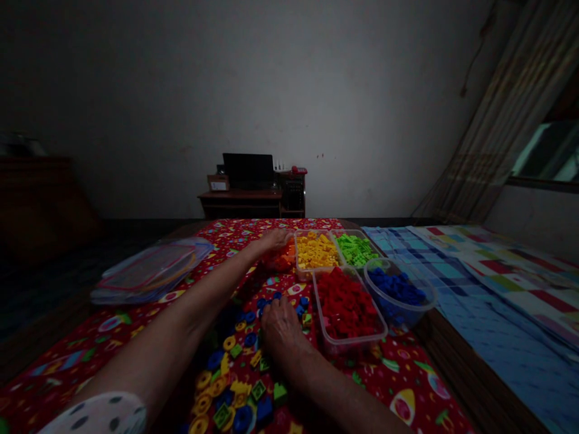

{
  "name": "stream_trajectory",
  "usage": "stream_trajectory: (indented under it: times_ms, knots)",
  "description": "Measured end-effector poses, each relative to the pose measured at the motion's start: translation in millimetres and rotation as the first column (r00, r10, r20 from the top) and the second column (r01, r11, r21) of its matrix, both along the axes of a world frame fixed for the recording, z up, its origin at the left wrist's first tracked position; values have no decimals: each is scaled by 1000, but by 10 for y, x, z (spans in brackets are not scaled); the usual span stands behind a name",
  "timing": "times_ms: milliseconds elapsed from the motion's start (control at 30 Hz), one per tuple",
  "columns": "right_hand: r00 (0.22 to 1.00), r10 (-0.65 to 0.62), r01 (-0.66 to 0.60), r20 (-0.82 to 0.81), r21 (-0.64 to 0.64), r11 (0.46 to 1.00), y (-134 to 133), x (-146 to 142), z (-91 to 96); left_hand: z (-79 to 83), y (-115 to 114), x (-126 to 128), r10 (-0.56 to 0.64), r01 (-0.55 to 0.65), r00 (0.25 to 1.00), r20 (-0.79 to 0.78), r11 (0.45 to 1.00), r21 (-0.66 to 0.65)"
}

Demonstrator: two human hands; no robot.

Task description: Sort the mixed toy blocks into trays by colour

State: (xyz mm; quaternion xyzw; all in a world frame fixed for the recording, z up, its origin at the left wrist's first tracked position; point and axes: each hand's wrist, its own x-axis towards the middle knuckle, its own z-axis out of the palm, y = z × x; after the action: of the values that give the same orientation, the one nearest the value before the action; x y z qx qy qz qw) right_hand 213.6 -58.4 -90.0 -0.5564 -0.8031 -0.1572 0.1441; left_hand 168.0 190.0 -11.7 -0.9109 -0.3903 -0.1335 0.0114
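My left hand (272, 240) reaches far forward over a clear tub of orange bricks (284, 258); its fingers lie flat over the tub and I see nothing in them. My right hand (281, 325) rests palm down on a loose pile of yellow, blue and green bricks (235, 386) on the red patterned cloth (113, 325), fingers curled among blue pieces; what they hold, if anything, is hidden. Sorted tubs stand beside the hands: yellow bricks (315, 250), green bricks (356, 248), red bricks (346, 306), and a round bowl of blue bricks (398, 289).
A stack of clear plastic lids (151, 272) lies at the left on the cloth. A checked blue and multicoloured sheet (488, 283) covers the surface to the right. A desk with a dark screen (253, 187) stands against the far wall. The room is dim.
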Motion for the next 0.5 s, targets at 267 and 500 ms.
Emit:
stream_trajectory:
  times_ms: [267, 500]
  knots:
    - [999, 39, -39, 5, -8, 999, -27, 54, -4, 45, -182, -65, 21, -21, 1000, 7, 999, -44]
    - [999, 43, -40, 18, -136, 990, 1, 79, 188, 191, -490, -339, -129, 119, 981, 143, 990, 76]
